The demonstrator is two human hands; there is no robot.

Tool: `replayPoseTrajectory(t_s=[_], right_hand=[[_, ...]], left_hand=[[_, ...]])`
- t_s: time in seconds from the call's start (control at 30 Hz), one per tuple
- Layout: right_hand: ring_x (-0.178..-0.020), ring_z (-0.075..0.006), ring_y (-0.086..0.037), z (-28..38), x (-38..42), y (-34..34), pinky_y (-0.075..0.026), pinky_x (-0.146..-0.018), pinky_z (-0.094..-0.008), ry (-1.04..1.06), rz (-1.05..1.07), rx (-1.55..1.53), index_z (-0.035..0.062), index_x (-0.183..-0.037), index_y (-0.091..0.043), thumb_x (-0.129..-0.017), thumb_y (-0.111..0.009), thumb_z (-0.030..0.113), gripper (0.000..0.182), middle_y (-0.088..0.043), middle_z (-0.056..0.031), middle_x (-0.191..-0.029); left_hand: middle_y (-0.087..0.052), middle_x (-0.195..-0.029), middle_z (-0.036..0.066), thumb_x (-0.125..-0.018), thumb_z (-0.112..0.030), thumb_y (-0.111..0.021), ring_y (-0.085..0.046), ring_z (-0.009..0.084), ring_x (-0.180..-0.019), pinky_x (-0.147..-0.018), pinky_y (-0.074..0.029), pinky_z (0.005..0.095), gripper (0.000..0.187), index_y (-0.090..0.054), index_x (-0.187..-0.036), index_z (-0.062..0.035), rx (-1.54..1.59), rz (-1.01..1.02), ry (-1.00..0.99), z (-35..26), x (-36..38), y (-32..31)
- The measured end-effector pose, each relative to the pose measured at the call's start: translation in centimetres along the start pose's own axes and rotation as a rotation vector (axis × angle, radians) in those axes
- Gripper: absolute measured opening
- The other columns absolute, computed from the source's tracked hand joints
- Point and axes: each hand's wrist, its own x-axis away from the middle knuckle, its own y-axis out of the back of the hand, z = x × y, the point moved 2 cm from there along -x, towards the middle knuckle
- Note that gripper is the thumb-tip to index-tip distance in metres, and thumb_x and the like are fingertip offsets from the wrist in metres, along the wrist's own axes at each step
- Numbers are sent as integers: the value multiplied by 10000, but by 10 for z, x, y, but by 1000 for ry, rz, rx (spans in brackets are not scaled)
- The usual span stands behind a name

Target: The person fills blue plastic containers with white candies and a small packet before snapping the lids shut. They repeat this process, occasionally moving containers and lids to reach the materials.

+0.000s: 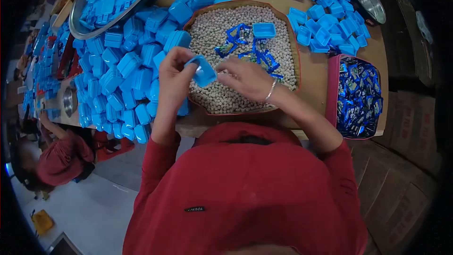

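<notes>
My left hand [175, 73] pinches a small blue plastic box [204, 72] by its left side, tilted over the shallow red-rimmed tray [243, 112]. Close to the box's right edge is my right hand [246, 76], with a bracelet at the wrist; its fingers are curled together, and anything between the fingertips is hidden. Small pale round pieces [221, 98] fill the tray. On top of them lie several shiny blue packets [240, 33] and another blue open box [264, 30].
A large heap of closed blue boxes [127, 80] lies left, below a metal basin [80, 34] of flat blue parts [113, 0]. Open blue boxes [330, 23] are piled at right. A pink-sided bin [332, 85] holds blue packets. Another person [61, 160] sits far left.
</notes>
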Motion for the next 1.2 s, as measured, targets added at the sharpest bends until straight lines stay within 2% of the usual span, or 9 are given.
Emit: replayPoseTrajectory(t_s=[0.07,0.17,0.23,0.37,0.47,0.57,0.9,1.03,1.2], right_hand=[[-1134,-323,-487,-9,-2,-47,-444,-886,-428,302,40,303,79,-1175,-559,-852,-566,268,374,-556,-155,-1166],[-1091,-303,-499,1,6,-61,-435,-928,-386,311,139,404,109,-1157,-572,-802,-622,190,367,-509,-99,-1244],[-1067,-295,-507,5,18,-37,-457,-892,-379,138,317,489,120,-1096,-605,-789,-622,180,313,-532,-80,-1192],[-897,-313,-576,-20,47,-4,-480,-739,-396,71,132,396,85,-889,-633,-719,-642,4,188,-582,-99,-940],[-782,-347,-595,-21,59,18,-475,-667,-409,-13,58,262,53,-829,-619,-727,-637,14,111,-581,-136,-807],[-788,-348,-594,1,58,26,-481,-675,-413,35,-32,188,41,-841,-610,-726,-634,-1,125,-574,-136,-829],[-854,-342,-578,34,32,1,-483,-689,-397,33,-263,461,42,-954,-561,-719,-652,-29,261,-541,-130,-916],[-823,-337,-579,51,25,-6,-481,-680,-396,167,-377,189,55,-936,-561,-748,-635,-3,210,-532,-119,-913],[-807,-345,-588,16,51,6,-477,-670,-429,-213,-69,542,69,-910,-581,-745,-643,61,176,-547,-134,-890]], left_hand=[[-560,-803,1,-792,40,-519,-542,52,-681,-535,-417,192,247,-585,-1019,-35,112,-95,210,-8,15,12],[-569,-839,10,-803,25,-480,-554,58,-683,-544,-444,191,338,-561,-1125,-39,317,47,301,-7,25,11],[-583,-894,30,-818,-6,-469,-581,96,-709,-593,-500,226,342,-545,-1149,-43,392,210,351,0,29,14],[-582,-995,59,-842,-38,-469,-594,134,-818,-674,-530,266,309,-548,-1140,-42,591,289,499,9,29,-6],[-564,-1070,65,-875,-89,-463,-581,158,-939,-739,-531,291,283,-544,-1142,-45,578,417,535,21,28,-21],[-567,-1071,66,-890,-123,-464,-584,170,-945,-761,-529,310,276,-546,-1143,-46,476,420,522,30,29,-37],[-588,-1053,83,-930,-218,-466,-594,174,-942,-745,-548,328,293,-558,-1136,-30,457,283,556,40,28,-42],[-603,-1044,86,-955,-247,-436,-605,174,-919,-727,-553,328,306,-561,-1128,-27,500,200,529,42,27,-44],[-614,-1053,84,-981,-325,-390,-619,176,-910,-722,-547,330,381,-557,-1138,-21,697,257,649,44,21,-38]])
